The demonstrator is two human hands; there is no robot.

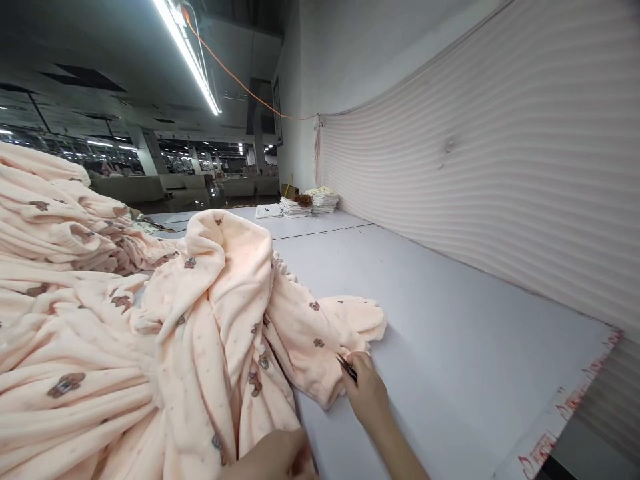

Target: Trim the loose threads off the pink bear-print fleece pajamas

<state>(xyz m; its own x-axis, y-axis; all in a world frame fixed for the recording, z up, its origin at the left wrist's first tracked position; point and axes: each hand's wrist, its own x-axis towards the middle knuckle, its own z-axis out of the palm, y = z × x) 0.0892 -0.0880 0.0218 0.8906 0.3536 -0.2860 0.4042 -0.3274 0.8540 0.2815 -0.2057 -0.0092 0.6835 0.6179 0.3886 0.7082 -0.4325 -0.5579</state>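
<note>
The right hand (367, 387) reached in from the lower edge, its forearm slanting up and to the left, the back of the hand turned towards the camera; the left hand (280, 453) lay low at the bottom edge, its knuckles uppermost and its fingers bent towards the right. The right fingers were curled closed around small, dark, pointed snips (347, 368), whose tips pointed up and left over the edge of a pale peach, plush fabric garment printed with brown bears (220, 300); whether the left hand was pinching cloth or was slack could not be told. The garment lay bunched across the left and middle of a smooth, pale grey table (440, 333), one narrow end spreading rightwards just beyond the right hand; a heaped pile of the same peach plush cloth (45, 207) rose behind it at the far left.

The lower part of the snips was hidden inside the fist; the left fingertips were blurred and partly cut off by the frame; whether the blades touched the cloth was hard to make out.
</note>
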